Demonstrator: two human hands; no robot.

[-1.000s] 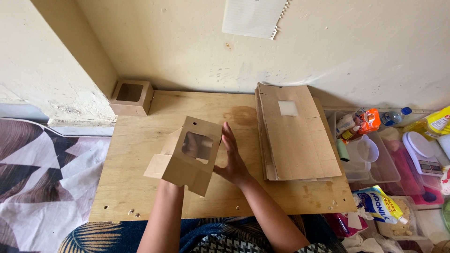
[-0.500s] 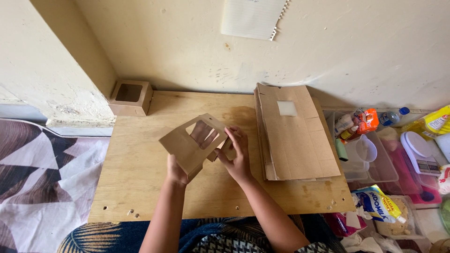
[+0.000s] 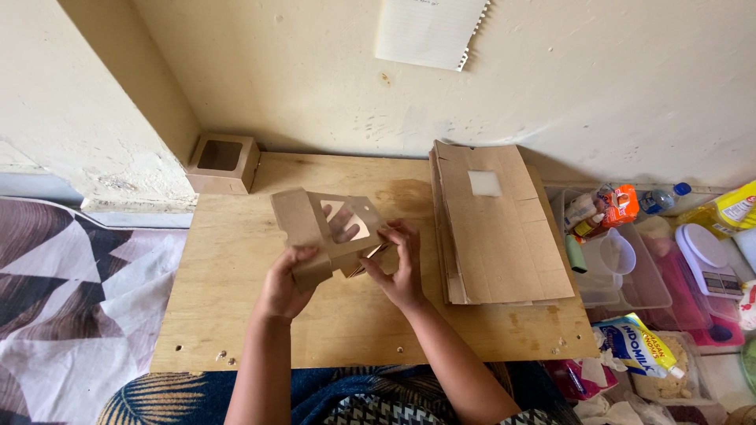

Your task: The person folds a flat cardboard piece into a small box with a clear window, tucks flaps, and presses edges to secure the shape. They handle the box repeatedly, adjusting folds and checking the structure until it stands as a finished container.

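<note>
Both of my hands hold a brown cardboard box (image 3: pixel 315 228) with a clear window, partly folded up, above a wooden board (image 3: pixel 236 315). My left hand (image 3: pixel 287 283) grips its lower left side, and some of its fingers show through the window. My right hand (image 3: pixel 402 267) pinches the flaps on its right side. To the right lies a stack of flat brown cardboard blanks (image 3: pixel 496 224), the top one with a pale window.
A finished small windowed box (image 3: pixel 223 162) stands at the board's far left corner by the wall. Right of the board are a clear plastic tray (image 3: pixel 630 275) with small packets, a white scale (image 3: pixel 709 264) and food packages (image 3: pixel 642 346). A patterned cloth (image 3: pixel 71 291) lies left.
The flat box blank, held up in my left hand a second ago, has been turned and opened into a partly formed box. My right hand has moved onto its right flaps.
</note>
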